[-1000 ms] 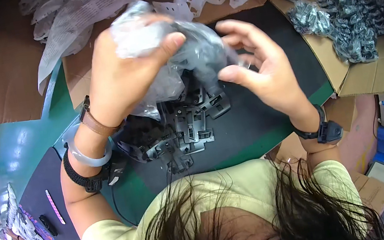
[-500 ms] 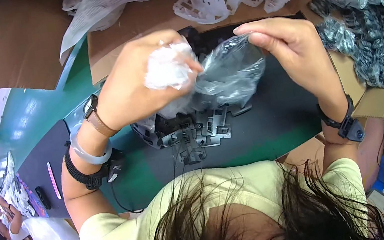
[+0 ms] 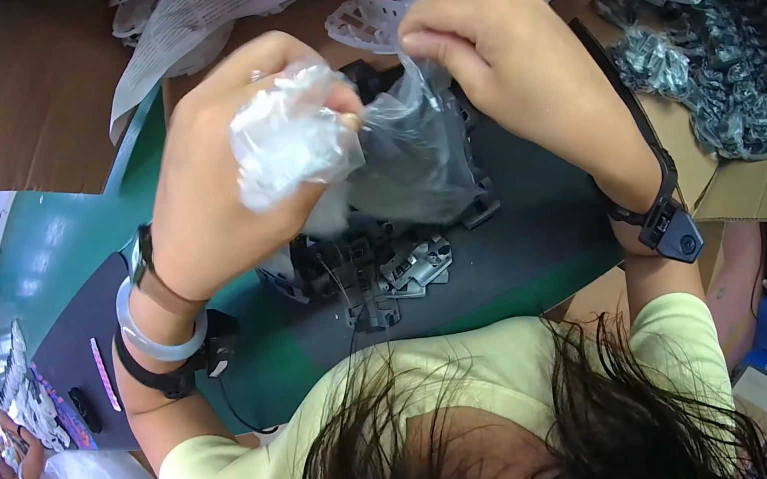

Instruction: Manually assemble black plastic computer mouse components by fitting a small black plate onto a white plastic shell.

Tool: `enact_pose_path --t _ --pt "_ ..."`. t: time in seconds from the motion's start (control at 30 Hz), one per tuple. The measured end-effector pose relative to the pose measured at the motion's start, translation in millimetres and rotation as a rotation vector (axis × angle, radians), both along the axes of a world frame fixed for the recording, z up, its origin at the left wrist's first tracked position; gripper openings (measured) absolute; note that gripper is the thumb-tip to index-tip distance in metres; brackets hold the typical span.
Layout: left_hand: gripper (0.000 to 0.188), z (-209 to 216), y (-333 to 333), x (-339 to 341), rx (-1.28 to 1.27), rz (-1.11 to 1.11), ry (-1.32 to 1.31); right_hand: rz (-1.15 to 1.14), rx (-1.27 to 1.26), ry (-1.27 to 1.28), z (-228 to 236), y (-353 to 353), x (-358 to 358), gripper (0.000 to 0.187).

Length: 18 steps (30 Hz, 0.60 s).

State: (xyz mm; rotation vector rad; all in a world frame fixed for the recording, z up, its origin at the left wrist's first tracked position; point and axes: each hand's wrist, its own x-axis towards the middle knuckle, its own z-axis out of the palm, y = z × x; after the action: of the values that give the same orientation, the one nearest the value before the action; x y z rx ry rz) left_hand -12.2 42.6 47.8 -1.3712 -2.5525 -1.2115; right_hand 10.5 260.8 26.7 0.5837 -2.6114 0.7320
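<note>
Your left hand (image 3: pixel 218 161) is clutching a crumpled plastic wad (image 3: pixel 291 143) in a curled fist while your right hand (image 3: pixel 522 69) is tightly pinching a clear bag (image 3: pixel 415 153) above dark parts (image 3: pixel 416 266)

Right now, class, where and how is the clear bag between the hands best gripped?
Pinch the clear bag at its gathered upper end, probably from the right: it narrows there at the right hand, while the left hand crowds the other side.
</note>
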Motion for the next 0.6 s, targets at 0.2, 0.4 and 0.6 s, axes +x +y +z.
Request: enact_pose_path --t 0.2,0.4,0.6 --pt "0.016 21 3 32 0.235 0.229 0.044 0.027 -0.167 0.087 10 1 5 0.010" --pt "0.018 -15 17 4 0.165 -0.070 0.241 0.275 -0.833 -0.095 -1 -33 26 0.011" --pt "0.019 -36 1 6 0.106 -0.076 -0.165 0.268 -0.294 0.049 -6 30 60 0.031"
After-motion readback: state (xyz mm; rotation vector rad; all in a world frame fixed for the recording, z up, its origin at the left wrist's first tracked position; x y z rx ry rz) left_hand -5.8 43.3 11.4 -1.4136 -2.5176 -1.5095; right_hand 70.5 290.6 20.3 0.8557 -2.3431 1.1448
